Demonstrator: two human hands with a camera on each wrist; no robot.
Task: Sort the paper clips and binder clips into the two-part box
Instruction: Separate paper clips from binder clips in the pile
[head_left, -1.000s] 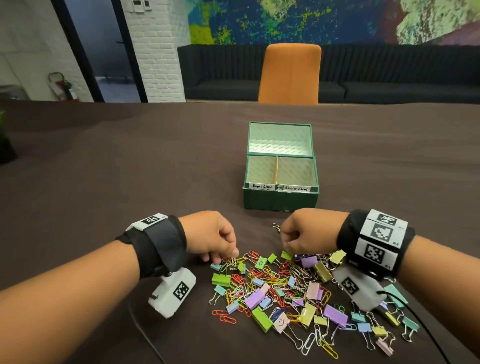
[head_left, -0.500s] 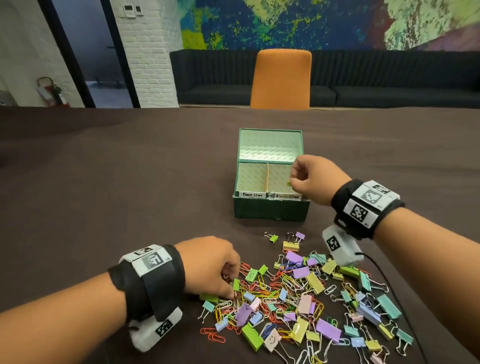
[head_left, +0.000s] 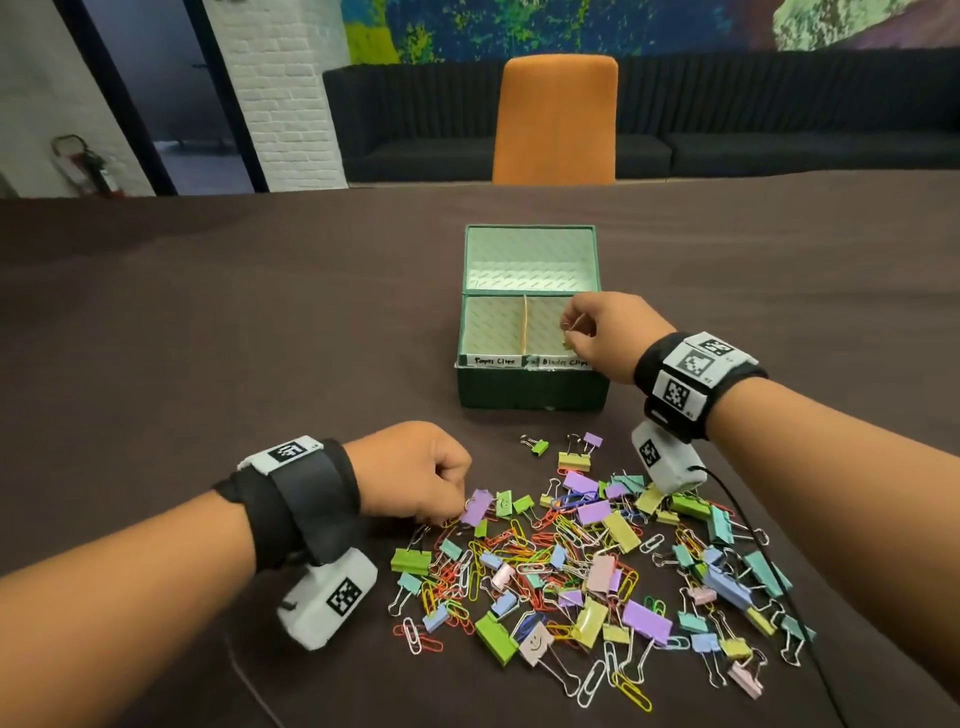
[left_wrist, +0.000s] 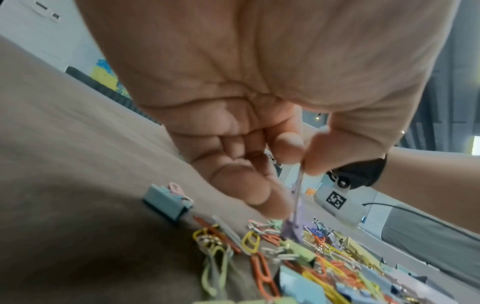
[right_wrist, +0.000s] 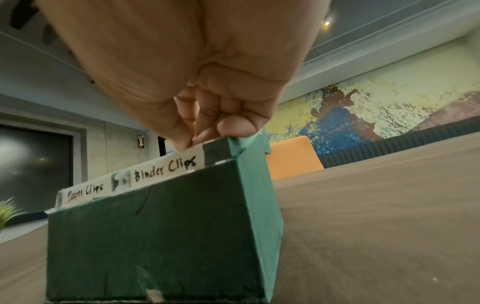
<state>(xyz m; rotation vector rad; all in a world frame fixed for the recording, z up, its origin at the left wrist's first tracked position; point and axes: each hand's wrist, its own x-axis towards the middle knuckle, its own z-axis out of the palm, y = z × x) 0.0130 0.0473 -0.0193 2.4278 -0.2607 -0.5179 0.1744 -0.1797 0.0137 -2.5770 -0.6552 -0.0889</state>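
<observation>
A green two-part box (head_left: 530, 387) stands open mid-table, its front labelled "Paper Clips" on the left and "Binder Clips" on the right (right_wrist: 166, 167). My right hand (head_left: 571, 325) hovers over the right compartment and pinches a small green binder clip (head_left: 567, 343) by its wire handles. In the right wrist view the fingertips (right_wrist: 182, 142) sit just above the box rim, which hides the clip. My left hand (head_left: 462, 512) is at the near-left edge of the mixed pile of clips (head_left: 587, 566). There it pinches the wire handle of a purple binder clip (left_wrist: 293, 226) between thumb and forefinger.
The box lid (head_left: 530, 257) stands upright behind the compartments. A black cable (head_left: 753, 525) runs from my right wrist camera across the pile's right side. A few binder clips (head_left: 571, 457) lie between pile and box. An orange chair (head_left: 556, 119) stands beyond the table's far edge.
My right hand has carried the green binder clip from the pile to above the box's right compartment. My left hand has shifted right into the pile and taken the purple binder clip's handle.
</observation>
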